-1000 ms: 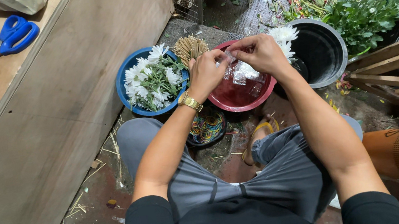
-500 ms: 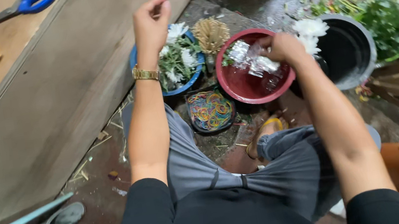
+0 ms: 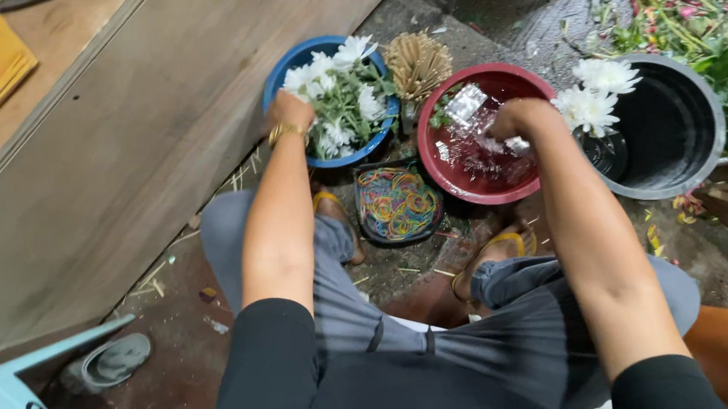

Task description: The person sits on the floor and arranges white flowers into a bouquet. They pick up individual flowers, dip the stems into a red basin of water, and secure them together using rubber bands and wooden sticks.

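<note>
We reached into 2 bowls at once. Our left hand (image 3: 289, 114) was down at the near rim of the blue bowl (image 3: 284, 71), among the white flowers (image 3: 329, 93) heaped there; the fingers were hidden among the blooms, so we could not tell whether that grip was closed on a stem or only touching. Our right hand (image 3: 521, 119) was curled over the red bowl (image 3: 446, 167), and its grip looked narrow around a small clear plastic piece (image 3: 515, 145), though the fingers were partly hidden. A second clear plastic piece (image 3: 466, 105) lay at the far side of the same bowl.

Judging by how things lay, we were somewhere in the middle of the work. The blue bowl was still well filled with loose white flowers, so a good deal looked left to handle. 2 or 3 white flowers (image 3: 595, 95) sat at the rim of the black bucket (image 3: 696, 152), just to the right of the red bowl, and these may have been finished ones; the rest of the bucket showed dark and bare. The small tray of coloured rubber bands (image 3: 398, 201) sat between our knees, just beside both bowls, and looked full. The bundle of thin wooden sticks (image 3: 417, 62) stood between the blue bowl and the red one.
</note>
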